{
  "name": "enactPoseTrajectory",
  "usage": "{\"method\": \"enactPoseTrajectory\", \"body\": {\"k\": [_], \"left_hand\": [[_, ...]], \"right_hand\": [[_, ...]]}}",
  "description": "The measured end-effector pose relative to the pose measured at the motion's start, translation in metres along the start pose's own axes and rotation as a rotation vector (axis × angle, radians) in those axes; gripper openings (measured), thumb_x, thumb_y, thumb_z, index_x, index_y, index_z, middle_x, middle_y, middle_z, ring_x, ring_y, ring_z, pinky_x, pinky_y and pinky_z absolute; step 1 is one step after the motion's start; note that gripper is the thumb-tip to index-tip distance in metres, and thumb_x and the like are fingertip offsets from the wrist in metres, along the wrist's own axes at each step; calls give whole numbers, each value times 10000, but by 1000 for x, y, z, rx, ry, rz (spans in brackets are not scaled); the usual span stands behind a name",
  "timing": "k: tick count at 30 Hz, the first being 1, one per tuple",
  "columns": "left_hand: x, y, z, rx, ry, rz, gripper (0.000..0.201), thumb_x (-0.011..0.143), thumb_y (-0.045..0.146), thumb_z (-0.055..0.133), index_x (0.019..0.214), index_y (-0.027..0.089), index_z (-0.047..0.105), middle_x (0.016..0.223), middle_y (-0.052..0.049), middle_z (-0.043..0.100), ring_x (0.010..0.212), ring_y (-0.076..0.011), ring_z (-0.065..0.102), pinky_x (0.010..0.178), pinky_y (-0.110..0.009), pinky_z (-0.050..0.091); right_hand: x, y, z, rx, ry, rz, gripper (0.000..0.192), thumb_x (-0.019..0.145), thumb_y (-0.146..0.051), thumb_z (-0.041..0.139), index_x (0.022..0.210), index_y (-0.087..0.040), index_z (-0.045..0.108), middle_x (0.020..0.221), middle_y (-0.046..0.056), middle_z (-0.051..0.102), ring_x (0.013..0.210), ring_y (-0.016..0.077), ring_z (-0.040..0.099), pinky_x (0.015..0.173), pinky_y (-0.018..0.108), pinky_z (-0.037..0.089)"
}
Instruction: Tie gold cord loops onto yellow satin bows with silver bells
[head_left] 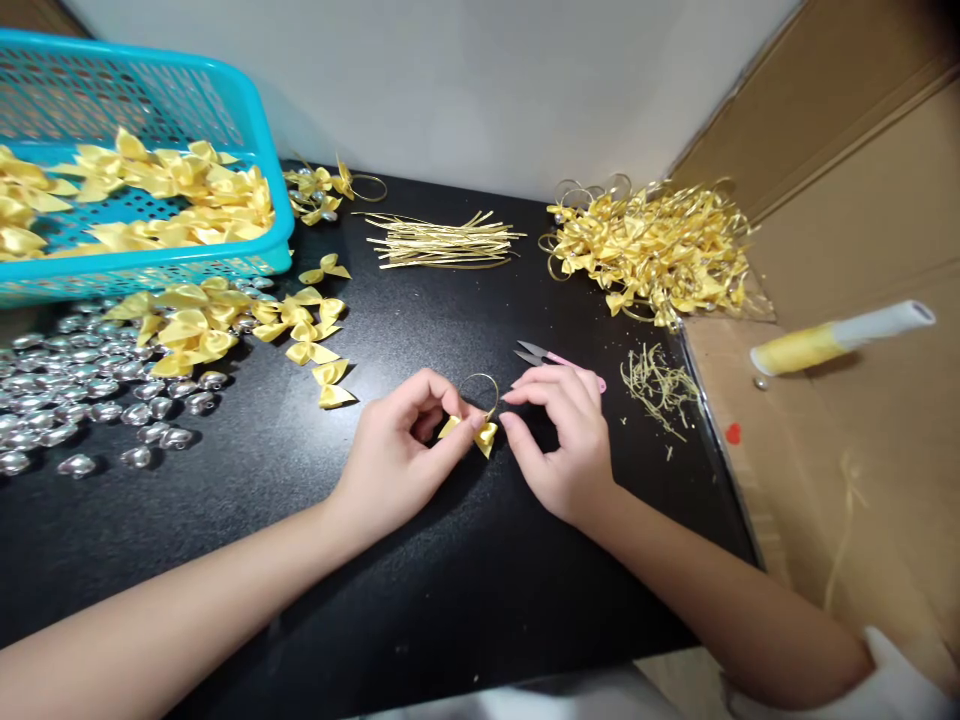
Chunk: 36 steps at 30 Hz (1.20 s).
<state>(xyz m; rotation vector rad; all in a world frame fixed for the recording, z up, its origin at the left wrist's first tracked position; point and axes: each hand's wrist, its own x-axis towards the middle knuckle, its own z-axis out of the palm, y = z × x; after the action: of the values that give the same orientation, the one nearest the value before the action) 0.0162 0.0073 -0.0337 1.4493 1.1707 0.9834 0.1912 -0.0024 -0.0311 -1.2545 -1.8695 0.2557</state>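
Yellow bow (471, 432) with gold loop sits pinched between left hand (397, 455) and right hand (566, 440) fingertips.

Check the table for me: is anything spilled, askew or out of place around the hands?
Nothing looks damaged. Loose gold offcuts lie scattered near the table's right edge, beside the pink snips. A yellow spool lies on its side on the cardboard. Both hands, left hand and right hand, pinch one bow.
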Motion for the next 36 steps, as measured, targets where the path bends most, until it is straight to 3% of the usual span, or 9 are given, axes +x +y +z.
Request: {"method": "enactPoseTrajectory", "body": {"k": [6, 10, 18, 21, 26, 32, 36], "left_hand": [[-1, 0, 0, 76, 3, 59, 154, 834, 240, 652, 801, 203, 506, 727, 5, 641, 619, -110, 587, 544, -216, 438], [-2, 2, 1, 129, -4, 90, 127, 836, 230, 641, 814, 199, 520, 722, 7, 636, 598, -102, 565, 531, -214, 416], [-2, 3, 1, 262, 50, 126, 88, 837, 211, 639, 824, 189, 555, 687, 26, 623, 495, -70, 399, 467, -213, 324], [-1, 5, -1, 302, 49, 150, 31, 838, 184, 607, 864, 186, 591, 704, 19, 636, 501, -77, 425, 473, -216, 342], [5, 8, -6, 393, -11, 223, 125, 815, 140, 598, 912, 181, 665, 690, 25, 627, 524, -83, 438, 495, -213, 362], [10, 9, -10, 412, -59, 317, 73, 794, 160, 640, 864, 168, 658, 777, -1, 646, 553, -85, 470, 500, -214, 387], [10, 10, -10, 455, -68, 400, 47, 795, 163, 653, 841, 174, 659, 830, -26, 631, 737, -132, 589, 652, -241, 481]], "right_hand": [[1, -1, 0, 12, -29, 1, 81, 853, -161, 645, 915, -197, 683, 965, 46, 662, 929, 195, 580, 910, 397, 428], [0, 2, 3, -28, -65, 5, 76, 868, -188, 653, 813, -217, 698, 961, 35, 657, 933, 200, 567, 934, 416, 412], [0, 3, 3, -1, -127, 80, 96, 875, -176, 625, 787, -205, 650, 913, 22, 642, 922, 195, 552, 911, 409, 406], [1, 3, 2, 26, -139, 103, 91, 868, -165, 630, 789, -207, 646, 901, 19, 636, 919, 196, 548, 903, 407, 406], [2, 4, 1, 70, -186, 121, 88, 881, -164, 615, 807, -207, 635, 932, 24, 626, 944, 198, 533, 906, 400, 411], [2, 4, 0, 80, -204, 131, 82, 892, -177, 598, 824, -208, 633, 949, 28, 619, 957, 200, 526, 906, 397, 412], [2, 5, 1, 65, -186, 124, 84, 889, -173, 600, 826, -210, 641, 937, 25, 618, 948, 197, 524, 911, 397, 416]]}}
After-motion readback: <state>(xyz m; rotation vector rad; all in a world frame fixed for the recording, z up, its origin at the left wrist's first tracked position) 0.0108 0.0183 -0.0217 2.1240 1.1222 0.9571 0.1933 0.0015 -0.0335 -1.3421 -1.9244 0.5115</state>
